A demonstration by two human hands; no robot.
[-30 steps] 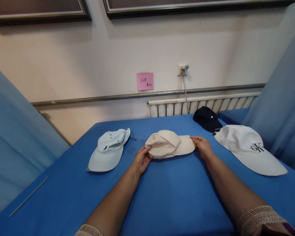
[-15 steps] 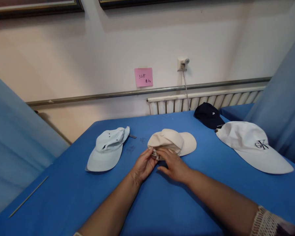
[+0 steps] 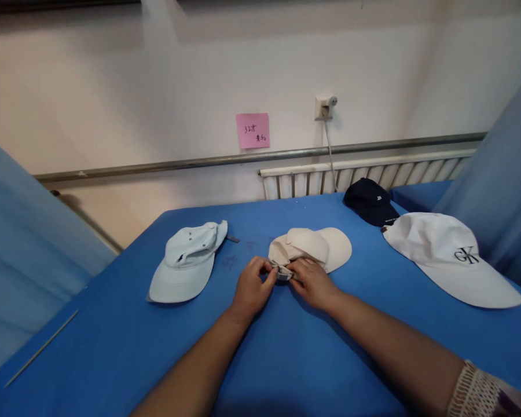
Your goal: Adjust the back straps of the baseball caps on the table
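A beige cap [image 3: 312,246] lies in the middle of the blue table [image 3: 286,353], its brim pointing right. My left hand [image 3: 252,288] pinches the back strap of the beige cap at its near left edge. My right hand [image 3: 311,282] grips the same strap and rear edge from the right, fingers curled. Both hands meet at the strap buckle [image 3: 283,272].
A pale blue cap [image 3: 184,263] lies to the left. A large white cap with a black logo [image 3: 447,258] sits at the right, a dark navy cap [image 3: 369,201] behind it. A thin stick [image 3: 41,347] lies near the left edge. Blue curtains hang on both sides.
My right hand left the brim and came over to the cap's rear strap beside my left hand. The cap's back has been gathered and lifted a little.
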